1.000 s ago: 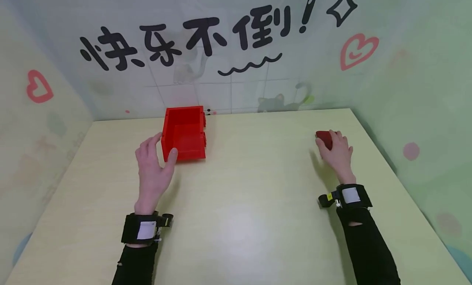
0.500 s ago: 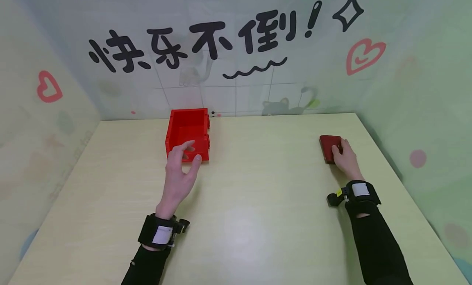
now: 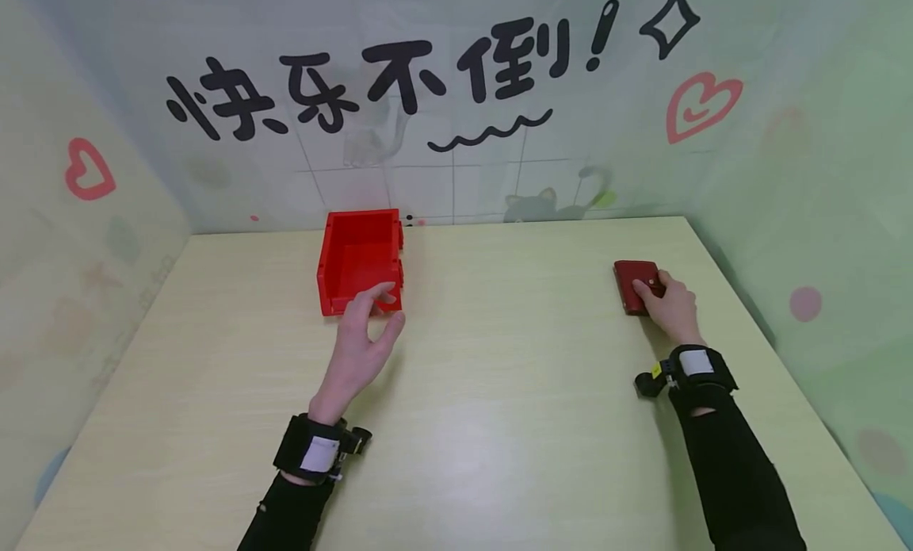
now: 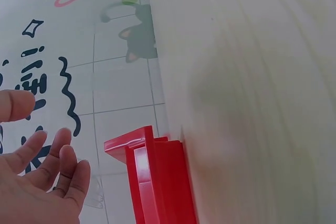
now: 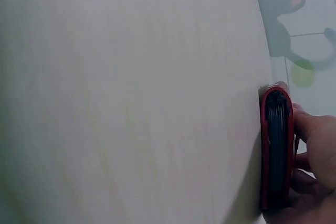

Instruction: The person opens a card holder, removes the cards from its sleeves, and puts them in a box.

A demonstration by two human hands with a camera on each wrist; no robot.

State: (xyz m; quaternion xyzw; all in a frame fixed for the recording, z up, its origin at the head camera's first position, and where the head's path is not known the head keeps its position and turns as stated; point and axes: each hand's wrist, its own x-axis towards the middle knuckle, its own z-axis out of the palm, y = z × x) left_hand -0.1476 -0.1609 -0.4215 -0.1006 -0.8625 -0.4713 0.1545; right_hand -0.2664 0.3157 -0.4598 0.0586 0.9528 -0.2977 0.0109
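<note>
A dark red card wallet (image 3: 631,280) with a small snap lies at the far right of the table. My right hand (image 3: 672,307) grips its right side, thumb on the top near the snap and fingers bent at the edge. In the right wrist view, the wallet (image 5: 277,150) shows its folded edge and the layers inside, with my right hand (image 5: 317,166) beside it. My left hand (image 3: 362,341) hangs by the near right corner of a red plastic bin (image 3: 357,254), fingers loosely bent, holding nothing. The bin (image 4: 157,182) also appears low in the left wrist view.
The pale wooden table (image 3: 499,361) reaches back to a printed backdrop (image 3: 456,91) with large dark lettering. Patterned side walls stand left and right. Both wrists wear black straps with small cameras.
My left hand has moved right, from the bin's left side to its near right corner. My right hand has shifted to the wallet's right side, leaving more of the wallet visible.
</note>
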